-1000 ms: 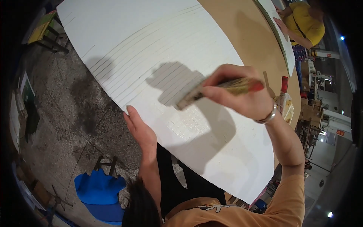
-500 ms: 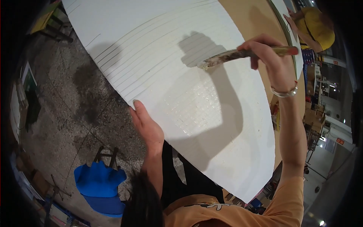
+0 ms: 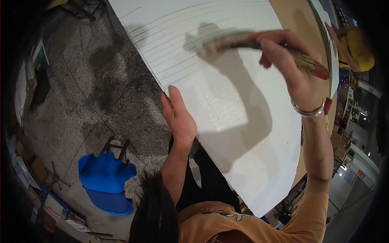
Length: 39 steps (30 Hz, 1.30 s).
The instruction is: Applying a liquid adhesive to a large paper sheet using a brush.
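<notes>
A large white board (image 3: 259, 182) with a curved end lies before me, cut or marked with many fine parallel lines. Wet, shiny patches glisten on its middle. My right hand (image 3: 295, 67) is closed round the handle of a brush (image 3: 237, 41), whose red-tipped end points to the right. The bristle end is smeared by motion over the lined part; whether it touches the board I cannot tell. My left hand (image 3: 182, 121) grips the board's left edge, thumb on top and the other fingers partly hidden below it.
Under the board is a brown tabletop (image 3: 298, 28). A person in yellow (image 3: 358, 48) stands across at the far right. A stool draped in blue cloth (image 3: 103, 172) stands on the stained floor (image 3: 117, 89) at left. Another stool (image 3: 83, 10) is at the upper left.
The brush has swept leftward and up the board, onto the lined part, its handle now slanting down to the right. My left hand keeps its hold. The whole view has shifted.
</notes>
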Tool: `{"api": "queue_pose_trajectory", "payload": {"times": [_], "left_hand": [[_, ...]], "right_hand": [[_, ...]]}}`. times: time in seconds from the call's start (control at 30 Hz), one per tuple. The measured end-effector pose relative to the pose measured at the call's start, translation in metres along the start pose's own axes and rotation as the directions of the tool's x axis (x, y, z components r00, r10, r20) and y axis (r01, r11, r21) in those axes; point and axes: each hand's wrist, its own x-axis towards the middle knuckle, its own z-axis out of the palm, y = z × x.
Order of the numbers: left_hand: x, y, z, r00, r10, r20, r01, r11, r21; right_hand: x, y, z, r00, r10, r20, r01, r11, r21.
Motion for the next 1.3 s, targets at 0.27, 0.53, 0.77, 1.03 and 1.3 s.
{"api": "queue_pose_trajectory", "payload": {"times": [0.27,0.53,0.77,1.03,1.3], "left_hand": [[0.000,-0.007,0.013,1.000,-0.020,0.012,0.021,0.994,-0.103],[0.006,-0.016,-0.004,1.000,0.014,0.009,-0.014,1.000,0.001],[0.017,-0.015,-0.011,0.995,0.067,0.069,-0.065,0.997,-0.030],[-0.035,0.008,-0.006,0.980,0.098,0.171,-0.084,0.993,-0.087],[-0.123,-0.061,-0.014,0.996,-0.061,-0.059,0.076,0.951,0.301]], "right_hand": [[-0.009,-0.015,0.008,1.000,0.007,-0.020,-0.006,0.998,0.063],[-0.095,-0.020,-0.099,0.921,0.373,-0.112,-0.358,0.924,0.134],[-0.160,0.009,-0.131,0.836,0.443,-0.323,-0.385,0.894,0.230],[-0.160,0.052,-0.120,0.951,0.233,-0.203,-0.204,0.967,0.154],[-0.184,0.059,-0.118,0.929,0.314,-0.196,-0.288,0.946,0.148]]}}
